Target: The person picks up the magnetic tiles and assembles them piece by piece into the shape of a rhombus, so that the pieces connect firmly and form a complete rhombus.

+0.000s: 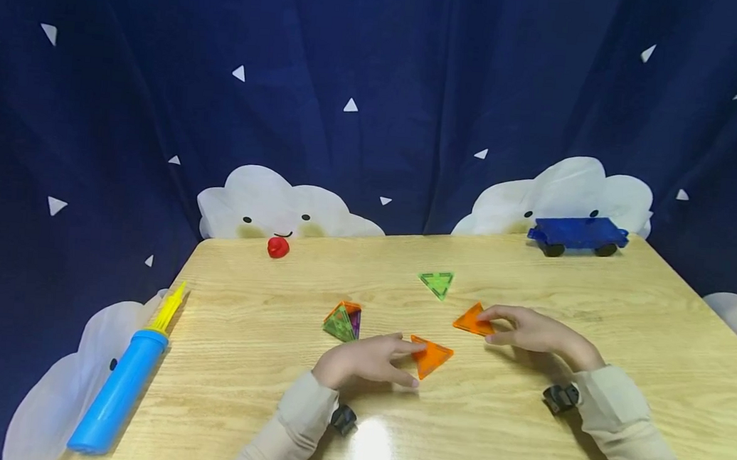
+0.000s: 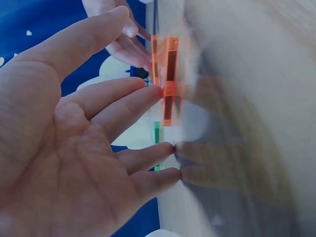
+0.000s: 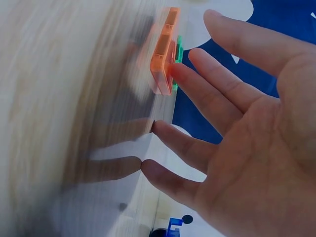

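Two translucent orange triangle tiles lie flat on the wooden table, a short distance apart. My left hand [image 1: 369, 360] touches the nearer orange triangle tile [image 1: 432, 355] with a fingertip, its fingers spread and thumb apart. In the left wrist view, two other fingertips of the left hand [image 2: 84, 118] rest on the tabletop. My right hand [image 1: 531, 330] has a fingertip on the farther orange triangle tile [image 1: 474, 320]. Its fingers are extended too, and in the right wrist view two fingertips of the right hand [image 3: 237, 118] meet the table. Behind both orange tiles lies a green triangle tile [image 1: 437, 283].
Left of centre stands a small cluster of green, orange and purple tiles [image 1: 340, 322]. A red toy piece [image 1: 278, 247] and a blue wheeled toy wagon [image 1: 578, 235] sit near the table's back edge. Along the left edge lies a blue hand pump [image 1: 122, 391] with a yellow nozzle.
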A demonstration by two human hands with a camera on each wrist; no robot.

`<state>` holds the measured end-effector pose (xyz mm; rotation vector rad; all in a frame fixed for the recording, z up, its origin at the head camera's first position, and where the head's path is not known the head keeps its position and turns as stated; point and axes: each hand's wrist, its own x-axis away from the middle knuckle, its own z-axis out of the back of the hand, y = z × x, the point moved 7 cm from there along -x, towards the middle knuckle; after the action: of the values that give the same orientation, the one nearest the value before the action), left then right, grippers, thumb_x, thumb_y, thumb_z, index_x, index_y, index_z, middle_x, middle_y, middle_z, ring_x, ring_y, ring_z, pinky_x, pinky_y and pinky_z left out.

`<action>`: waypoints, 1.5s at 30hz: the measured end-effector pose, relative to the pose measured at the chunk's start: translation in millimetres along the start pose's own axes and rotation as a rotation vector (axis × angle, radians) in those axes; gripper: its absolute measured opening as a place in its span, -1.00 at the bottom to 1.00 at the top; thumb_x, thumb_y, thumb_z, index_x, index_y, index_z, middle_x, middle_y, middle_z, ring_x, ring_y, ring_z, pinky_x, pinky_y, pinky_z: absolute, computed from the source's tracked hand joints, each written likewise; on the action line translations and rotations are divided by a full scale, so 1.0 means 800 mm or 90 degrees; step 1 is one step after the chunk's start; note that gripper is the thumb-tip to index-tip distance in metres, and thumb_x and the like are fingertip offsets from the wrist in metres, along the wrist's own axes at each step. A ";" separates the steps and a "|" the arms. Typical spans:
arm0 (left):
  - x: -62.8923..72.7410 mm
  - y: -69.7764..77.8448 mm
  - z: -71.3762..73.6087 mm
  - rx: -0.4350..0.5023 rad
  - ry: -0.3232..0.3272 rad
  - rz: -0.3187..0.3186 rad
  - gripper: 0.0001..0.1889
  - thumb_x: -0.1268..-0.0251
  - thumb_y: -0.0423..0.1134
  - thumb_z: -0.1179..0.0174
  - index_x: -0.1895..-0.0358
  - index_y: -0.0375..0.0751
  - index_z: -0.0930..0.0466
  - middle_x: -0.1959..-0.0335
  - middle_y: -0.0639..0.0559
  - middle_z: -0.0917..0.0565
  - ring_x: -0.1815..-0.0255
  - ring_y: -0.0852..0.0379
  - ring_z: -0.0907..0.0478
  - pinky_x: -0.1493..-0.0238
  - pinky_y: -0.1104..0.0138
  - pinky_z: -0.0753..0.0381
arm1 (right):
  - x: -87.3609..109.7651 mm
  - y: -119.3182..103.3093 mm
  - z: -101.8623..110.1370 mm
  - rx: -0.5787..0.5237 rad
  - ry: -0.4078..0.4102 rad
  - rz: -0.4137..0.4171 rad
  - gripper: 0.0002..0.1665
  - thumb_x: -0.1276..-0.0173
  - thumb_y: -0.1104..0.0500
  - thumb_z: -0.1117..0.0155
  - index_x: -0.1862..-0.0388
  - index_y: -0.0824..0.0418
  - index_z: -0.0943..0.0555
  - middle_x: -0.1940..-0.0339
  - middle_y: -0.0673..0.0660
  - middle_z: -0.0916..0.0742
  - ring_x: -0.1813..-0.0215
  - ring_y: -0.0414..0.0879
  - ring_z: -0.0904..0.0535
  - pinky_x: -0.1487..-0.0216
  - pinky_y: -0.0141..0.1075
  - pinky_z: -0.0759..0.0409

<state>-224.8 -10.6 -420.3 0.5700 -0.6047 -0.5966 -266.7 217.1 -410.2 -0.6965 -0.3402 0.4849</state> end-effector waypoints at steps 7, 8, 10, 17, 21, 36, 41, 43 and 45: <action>-0.002 0.005 0.007 0.006 0.023 -0.046 -0.36 -0.27 -0.01 -0.23 -0.40 -0.04 -0.30 -0.42 -0.06 -0.28 -0.45 0.00 -0.15 -0.41 0.18 -0.18 | -0.004 -0.003 0.001 0.014 0.008 -0.003 -0.48 -0.37 0.05 -0.21 -0.23 0.28 -0.48 -0.23 0.34 -0.53 -0.27 0.37 -0.35 -0.19 0.25 -0.33; -0.004 0.005 0.009 0.009 0.030 -0.061 -0.36 -0.27 -0.04 -0.23 -0.40 -0.07 -0.31 -0.40 -0.04 -0.31 -0.43 0.03 -0.18 -0.40 0.21 -0.20 | -0.005 -0.002 0.002 0.012 0.011 -0.004 -0.46 -0.37 0.05 -0.21 -0.25 0.28 -0.45 -0.25 0.36 -0.51 -0.27 0.38 -0.34 -0.18 0.26 -0.33; -0.009 0.006 0.011 0.011 0.041 -0.091 -0.35 -0.26 -0.08 -0.25 -0.39 -0.14 -0.31 -0.38 -0.01 -0.36 -0.41 0.06 -0.21 -0.39 0.27 -0.21 | -0.007 -0.002 0.002 0.005 0.014 -0.006 -0.40 -0.38 0.06 -0.21 -0.31 0.31 -0.38 -0.29 0.39 -0.46 -0.27 0.40 -0.33 -0.18 0.26 -0.33; -0.024 0.002 0.012 -0.026 0.061 -0.124 -0.27 -0.18 -0.09 -0.33 -0.41 -0.16 -0.27 -0.47 -0.06 -0.18 -0.48 -0.06 -0.06 -0.44 0.13 -0.09 | -0.018 0.004 0.000 -0.038 0.018 0.001 -0.24 -0.34 0.11 -0.26 -0.40 0.38 -0.22 -0.38 0.45 -0.29 -0.30 0.38 -0.29 -0.23 0.19 -0.33; -0.030 -0.005 0.013 -0.011 0.072 -0.091 -0.24 -0.12 -0.06 -0.37 -0.41 -0.07 -0.28 -0.50 0.02 -0.13 -0.49 -0.07 0.01 -0.44 0.04 -0.06 | -0.021 0.006 0.000 -0.042 0.020 0.011 -0.26 -0.36 0.12 -0.24 -0.38 0.43 -0.23 -0.36 0.47 -0.31 -0.29 0.39 -0.28 -0.23 0.21 -0.31; -0.035 -0.008 0.011 -0.082 0.097 -0.041 -0.30 -0.05 0.06 -0.39 -0.31 0.02 -0.42 -0.44 0.08 -0.22 -0.42 -0.07 -0.03 -0.31 0.02 -0.12 | -0.031 0.011 -0.007 -0.030 0.030 0.024 -0.28 -0.28 0.22 -0.31 -0.33 0.46 -0.28 -0.29 0.48 -0.39 -0.33 0.40 -0.26 -0.29 0.20 -0.25; -0.034 -0.010 0.012 -0.057 0.113 -0.038 -0.35 -0.02 0.03 -0.42 -0.23 -0.01 -0.47 -0.43 0.05 -0.25 -0.41 -0.08 -0.05 -0.32 -0.01 -0.10 | -0.031 0.005 -0.009 -0.058 0.032 0.029 -0.30 -0.24 0.28 -0.33 -0.30 0.46 -0.29 -0.27 0.48 -0.37 -0.31 0.39 -0.26 -0.30 0.20 -0.24; -0.034 -0.010 0.013 -0.049 0.123 -0.040 -0.36 0.01 0.02 -0.44 -0.19 -0.03 -0.47 -0.40 0.03 -0.29 -0.38 -0.07 -0.09 -0.31 -0.01 -0.12 | -0.031 0.003 -0.010 -0.048 0.039 0.036 -0.32 -0.22 0.30 -0.34 -0.28 0.44 -0.32 -0.24 0.45 -0.38 -0.28 0.37 -0.29 -0.28 0.20 -0.27; -0.035 -0.010 0.014 -0.046 0.133 -0.042 -0.37 0.03 0.02 -0.45 -0.16 -0.03 -0.45 -0.35 0.03 -0.35 -0.33 -0.04 -0.16 -0.29 0.01 -0.15 | -0.030 0.002 -0.009 -0.034 0.053 0.046 -0.36 -0.20 0.32 -0.36 -0.24 0.41 -0.36 -0.21 0.42 -0.39 -0.24 0.33 -0.32 -0.26 0.19 -0.30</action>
<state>-253.6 -1.3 -427.9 0.5780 -0.3673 -0.6097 -283.8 201.8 -419.9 -0.7804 -0.2518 0.5153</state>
